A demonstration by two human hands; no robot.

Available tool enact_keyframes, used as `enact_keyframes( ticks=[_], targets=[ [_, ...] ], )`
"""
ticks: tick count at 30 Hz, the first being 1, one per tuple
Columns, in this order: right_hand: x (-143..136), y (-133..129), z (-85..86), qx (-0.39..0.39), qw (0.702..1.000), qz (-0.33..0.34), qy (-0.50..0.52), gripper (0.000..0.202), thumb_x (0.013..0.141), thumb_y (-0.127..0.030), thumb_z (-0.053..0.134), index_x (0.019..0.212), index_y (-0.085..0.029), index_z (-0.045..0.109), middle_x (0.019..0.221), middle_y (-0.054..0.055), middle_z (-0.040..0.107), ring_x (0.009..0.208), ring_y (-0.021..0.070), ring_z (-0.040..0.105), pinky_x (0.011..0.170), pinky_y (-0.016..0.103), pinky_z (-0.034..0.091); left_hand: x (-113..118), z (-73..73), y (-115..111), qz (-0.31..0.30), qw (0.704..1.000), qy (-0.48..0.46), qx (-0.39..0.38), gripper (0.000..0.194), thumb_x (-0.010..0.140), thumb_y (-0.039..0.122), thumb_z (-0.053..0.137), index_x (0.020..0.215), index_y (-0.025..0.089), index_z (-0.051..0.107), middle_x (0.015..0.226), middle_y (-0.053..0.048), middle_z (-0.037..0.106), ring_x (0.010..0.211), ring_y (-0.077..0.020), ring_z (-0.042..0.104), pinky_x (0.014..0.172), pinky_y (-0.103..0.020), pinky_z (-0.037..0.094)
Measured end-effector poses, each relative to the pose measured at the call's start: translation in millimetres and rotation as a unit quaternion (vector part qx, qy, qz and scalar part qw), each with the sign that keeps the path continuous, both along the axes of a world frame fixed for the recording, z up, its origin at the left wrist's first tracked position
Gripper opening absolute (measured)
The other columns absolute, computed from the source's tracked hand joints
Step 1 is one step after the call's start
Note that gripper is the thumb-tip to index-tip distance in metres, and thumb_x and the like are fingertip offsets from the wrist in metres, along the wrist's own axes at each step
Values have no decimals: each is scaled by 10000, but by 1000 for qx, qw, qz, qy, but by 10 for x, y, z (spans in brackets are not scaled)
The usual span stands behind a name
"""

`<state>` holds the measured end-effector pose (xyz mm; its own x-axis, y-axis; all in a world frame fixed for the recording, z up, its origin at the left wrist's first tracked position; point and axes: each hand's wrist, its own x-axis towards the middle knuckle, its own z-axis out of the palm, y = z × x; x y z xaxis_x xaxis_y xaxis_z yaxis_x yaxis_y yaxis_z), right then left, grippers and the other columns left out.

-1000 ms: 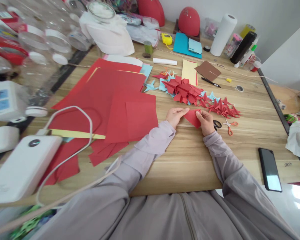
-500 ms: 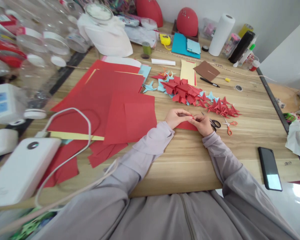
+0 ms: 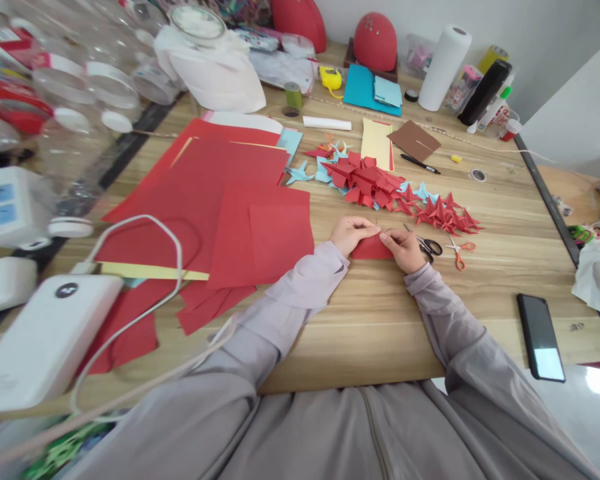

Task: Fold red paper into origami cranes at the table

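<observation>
Between my two hands is a small piece of red paper, low over the wooden table. My left hand pinches its upper left part, thumb pointing right. With thumb and bent fingers, my right hand grips the upper right part. The thumb tips are close together at the paper's top edge. Just right of my right hand lie black-handled scissors, partly hidden by it, and small orange-handled scissors. Beyond the hands sits a pile of folded red and light blue paper shapes.
Large red sheets spread to the left, with a white power bank and its looped cable nearer me. A phone lies at the right front edge. Behind the pile are a pen, brown paper and a yellow tape measure.
My thumbs have drawn slightly apart and my left fingertips have shifted a little left. More of the red paper now shows between the hands.
</observation>
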<state>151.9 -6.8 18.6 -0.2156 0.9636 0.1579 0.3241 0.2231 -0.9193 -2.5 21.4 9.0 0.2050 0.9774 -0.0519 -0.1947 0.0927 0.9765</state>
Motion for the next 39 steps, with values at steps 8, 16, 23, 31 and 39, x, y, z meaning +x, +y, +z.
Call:
enact_keyframes(
  ticks=[8,16,23,31,39],
  targets=[
    [-12,20,-15,-34,998,-4,45,356,743,-525,574,670,-182,635,660,7,595,652,138,502,650,271,425,23,-13,-11,29,999,-25,-23,201,500,331,783,595,173,705,619,-5,661,608,-134,564,657,-280,446],
    [4,18,-15,-89,990,-30,110,351,683,-526,626,671,-175,634,653,-10,582,645,127,503,658,262,413,20,65,-1,59,988,-113,-88,229,424,305,813,549,164,684,556,2,638,553,-117,551,619,-277,443],
    [2,22,-4,-99,982,-48,152,301,677,-472,649,621,-179,607,562,-24,529,544,118,474,551,259,403,2,97,21,100,974,-163,-119,279,366,289,839,543,159,667,561,8,632,561,-106,556,631,-272,451],
    [57,34,-51,-96,971,-83,202,307,681,-478,639,594,-190,577,533,-14,544,523,130,501,535,269,425,-16,104,23,112,974,-159,-115,308,377,335,839,546,159,651,572,6,632,566,-113,563,622,-279,458],
    [-34,-17,-10,-72,994,-64,58,344,653,-511,676,664,-170,634,583,-13,578,530,107,480,541,255,409,34,8,-2,92,994,-49,-29,260,493,365,795,604,157,686,615,-10,657,604,-121,570,648,-273,456]
  ],
)
